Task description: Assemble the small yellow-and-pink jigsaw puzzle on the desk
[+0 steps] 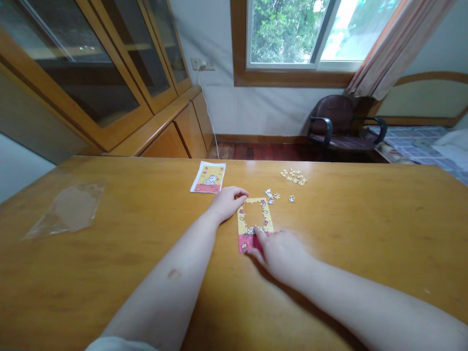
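Both our left hand [227,202] and right hand [283,252] are seemingly steadying the puzzle [245,240] on the bench [146,234]; right fingers [261,237] are lying apart, but whether left ones are pinching we cannot tell.

We log a home, a bedroom by its furniture: bed [405,139] with checked cover, far right, under a wood-edged headboard [427,100]; pinkish curtain [398,53] at the far window [288,34]; glass-doored wooden cabinet [146,114], left; dark armchair [334,117] near the bed.
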Demonstrator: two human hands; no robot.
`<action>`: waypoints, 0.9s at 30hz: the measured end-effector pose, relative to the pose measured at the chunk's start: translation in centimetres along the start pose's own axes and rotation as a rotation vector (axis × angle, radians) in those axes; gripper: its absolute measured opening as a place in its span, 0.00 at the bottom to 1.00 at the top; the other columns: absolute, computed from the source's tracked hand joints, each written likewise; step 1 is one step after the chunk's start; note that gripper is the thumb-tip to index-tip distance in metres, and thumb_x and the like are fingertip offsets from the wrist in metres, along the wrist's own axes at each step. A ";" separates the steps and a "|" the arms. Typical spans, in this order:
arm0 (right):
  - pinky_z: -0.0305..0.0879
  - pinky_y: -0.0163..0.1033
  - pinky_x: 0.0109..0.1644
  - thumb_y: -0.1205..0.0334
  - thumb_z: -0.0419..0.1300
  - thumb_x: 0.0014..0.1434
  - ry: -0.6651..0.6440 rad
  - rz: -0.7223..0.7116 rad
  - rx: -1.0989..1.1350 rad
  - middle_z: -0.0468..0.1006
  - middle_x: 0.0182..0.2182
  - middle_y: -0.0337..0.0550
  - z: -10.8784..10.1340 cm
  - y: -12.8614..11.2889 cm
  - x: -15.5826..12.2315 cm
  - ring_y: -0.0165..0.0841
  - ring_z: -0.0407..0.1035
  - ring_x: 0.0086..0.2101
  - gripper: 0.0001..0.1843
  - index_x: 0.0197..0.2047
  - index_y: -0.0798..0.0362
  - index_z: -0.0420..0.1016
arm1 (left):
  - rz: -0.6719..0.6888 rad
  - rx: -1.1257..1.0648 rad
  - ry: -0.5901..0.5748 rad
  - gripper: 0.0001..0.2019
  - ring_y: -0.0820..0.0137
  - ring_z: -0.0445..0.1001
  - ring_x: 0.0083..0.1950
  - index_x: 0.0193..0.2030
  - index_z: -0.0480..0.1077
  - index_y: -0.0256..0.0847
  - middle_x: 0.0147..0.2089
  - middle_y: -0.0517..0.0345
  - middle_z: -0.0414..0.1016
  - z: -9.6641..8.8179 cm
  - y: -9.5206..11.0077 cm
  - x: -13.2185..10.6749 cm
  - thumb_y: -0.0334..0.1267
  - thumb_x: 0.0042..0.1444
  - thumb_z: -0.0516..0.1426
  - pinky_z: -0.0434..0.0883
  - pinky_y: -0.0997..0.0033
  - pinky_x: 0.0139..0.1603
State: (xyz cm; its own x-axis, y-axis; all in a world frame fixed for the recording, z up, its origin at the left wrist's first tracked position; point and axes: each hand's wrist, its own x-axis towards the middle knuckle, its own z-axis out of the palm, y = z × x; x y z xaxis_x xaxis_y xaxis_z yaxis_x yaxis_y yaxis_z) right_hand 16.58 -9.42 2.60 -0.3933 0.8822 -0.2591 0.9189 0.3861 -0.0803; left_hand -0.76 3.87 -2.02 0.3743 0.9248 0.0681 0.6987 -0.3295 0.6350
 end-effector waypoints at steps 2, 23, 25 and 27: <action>0.64 0.41 0.35 0.43 0.41 0.67 0.002 -0.013 -0.016 0.80 0.32 0.54 -0.1 -0.1 -0.1 0.43 0.76 0.32 0.30 0.56 0.58 0.67 | 0.001 -0.001 0.004 0.12 0.65 0.74 0.43 0.42 0.77 0.43 0.43 0.56 0.78 0.0 0.0 0.0 0.40 0.57 0.54 0.70 0.65 0.48; 0.62 0.41 0.40 0.50 0.45 0.67 0.247 0.153 0.029 0.81 0.35 0.51 -1.9 5.5 1.3 0.41 0.74 0.36 0.25 0.56 0.56 0.70 | 0.011 0.005 0.005 0.12 0.65 0.74 0.45 0.43 0.77 0.43 0.44 0.55 0.78 0.1 -0.2 0.0 0.40 0.57 0.54 0.69 0.64 0.49; 0.60 0.42 0.44 0.53 0.46 0.67 0.309 0.196 0.005 0.80 0.40 0.52 -1.6 7.6 2.3 0.41 0.73 0.40 0.22 0.51 0.56 0.73 | 0.008 0.003 0.005 0.12 0.65 0.74 0.45 0.42 0.77 0.44 0.44 0.56 0.78 0.0 -0.1 0.0 0.40 0.57 0.54 0.70 0.64 0.49; 0.58 0.42 0.47 0.56 0.46 0.67 0.357 0.200 0.004 0.78 0.43 0.51 -0.9 9.1 3.2 0.41 0.70 0.43 0.20 0.49 0.55 0.75 | 0.005 0.001 0.006 0.12 0.65 0.74 0.45 0.42 0.77 0.44 0.44 0.56 0.78 0.0 -0.1 -0.1 0.40 0.57 0.54 0.70 0.64 0.48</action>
State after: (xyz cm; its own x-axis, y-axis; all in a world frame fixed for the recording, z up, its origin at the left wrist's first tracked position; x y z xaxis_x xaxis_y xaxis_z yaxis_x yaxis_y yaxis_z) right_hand 23.62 -2.89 1.89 -0.1919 0.9781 0.0808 0.9781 0.1973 -0.0664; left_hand -0.85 3.85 -2.07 0.3740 0.9243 0.0757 0.6972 -0.3340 0.6342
